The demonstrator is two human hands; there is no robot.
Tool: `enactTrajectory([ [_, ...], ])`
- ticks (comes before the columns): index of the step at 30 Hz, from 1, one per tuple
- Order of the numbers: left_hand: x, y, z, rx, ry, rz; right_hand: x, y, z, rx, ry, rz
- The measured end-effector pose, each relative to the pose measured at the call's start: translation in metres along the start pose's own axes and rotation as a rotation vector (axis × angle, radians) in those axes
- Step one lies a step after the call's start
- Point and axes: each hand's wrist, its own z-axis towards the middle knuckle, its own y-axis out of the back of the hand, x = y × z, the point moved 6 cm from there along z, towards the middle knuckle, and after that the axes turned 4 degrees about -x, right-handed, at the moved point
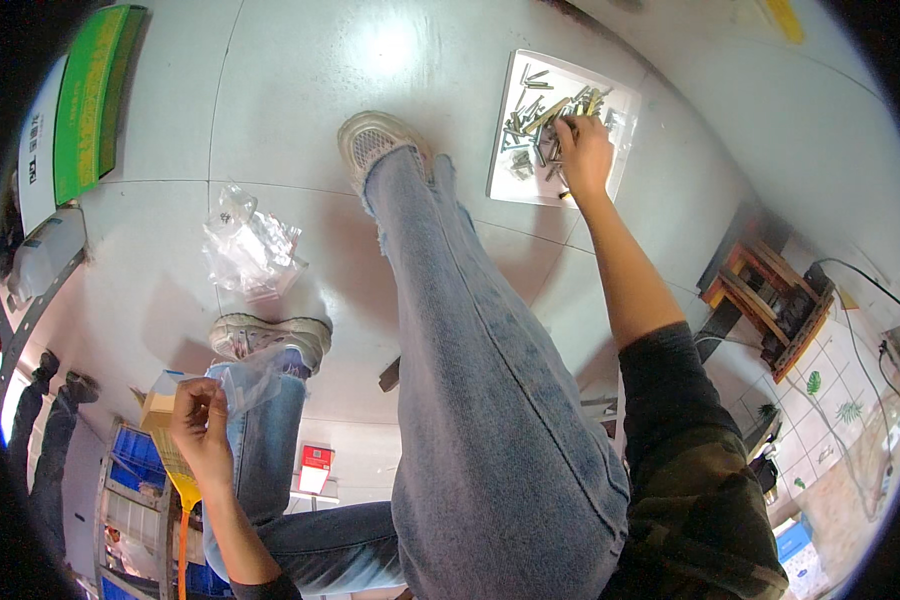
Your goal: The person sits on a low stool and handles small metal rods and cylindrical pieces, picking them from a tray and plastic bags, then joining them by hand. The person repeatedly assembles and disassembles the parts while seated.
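Two hands, head view: the bare left hand (202,425) is at the lower left of the frame, the bare right hand (585,155) at the upper right.
Left grip: thumb and fingertips are pressed together, pinching a thin, clear plastic bag (255,385), which spreads just to the right of them.
Right grip: the fingers point down and bend among the metal; I cannot tell whether they pinch a piece or only touch the heap.
Metal pieces: many slim, silver and brass-coloured metal pieces (547,117) lie loose in a shallow, square white tray (530,192), upper right of the frame.
Progress: sorting through the pieces seems underway; plenty remain in the tray, and whether the pinched bag contains any is too unclear to tell.
Floor bundle: a crumpled heap of clear plastic bags (253,245) lies left of centre on the pale grey tiled floor (300,60); its contents are unclear.
Heap to grip: the metal is right under the right fingertips, well apart from the left grip.
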Motion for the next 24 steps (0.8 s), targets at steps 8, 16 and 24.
enactTrajectory([
  [8,0.005,0.001,0.000,0.005,0.018,-0.062,0.012,-0.036,0.046,0.163,-0.406,-0.164],
  [16,0.008,0.000,-0.002,0.014,-0.012,-0.054,0.010,-0.045,0.039,0.238,-0.574,0.300],
  [24,-0.017,0.005,-0.003,-0.079,-0.064,-0.070,0.026,-0.034,0.048,0.116,-0.423,0.128],
])
